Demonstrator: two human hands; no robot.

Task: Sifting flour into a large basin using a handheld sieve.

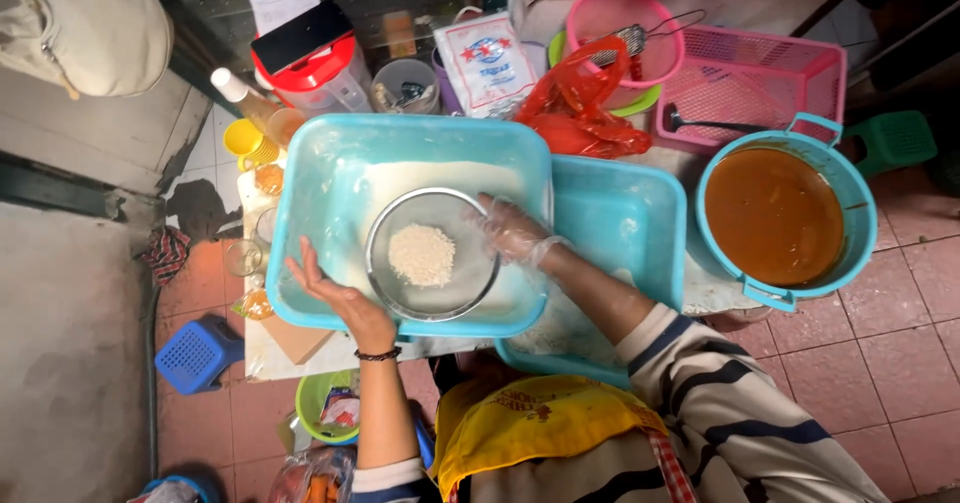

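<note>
Right grip (gloved) clasps the round sieve rim | left grip spread flat, tapping its near edge | flour lies sifted in the blue tub under both grips | white lumps remain in the mesh.

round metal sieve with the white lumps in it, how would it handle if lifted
Sieve looks stiff: metal rim, fine mesh. Probably light, since only a small heap of white lumps sits inside. Tilting may spill them. The gloved right hand at its rim might slip somewhat.
</note>
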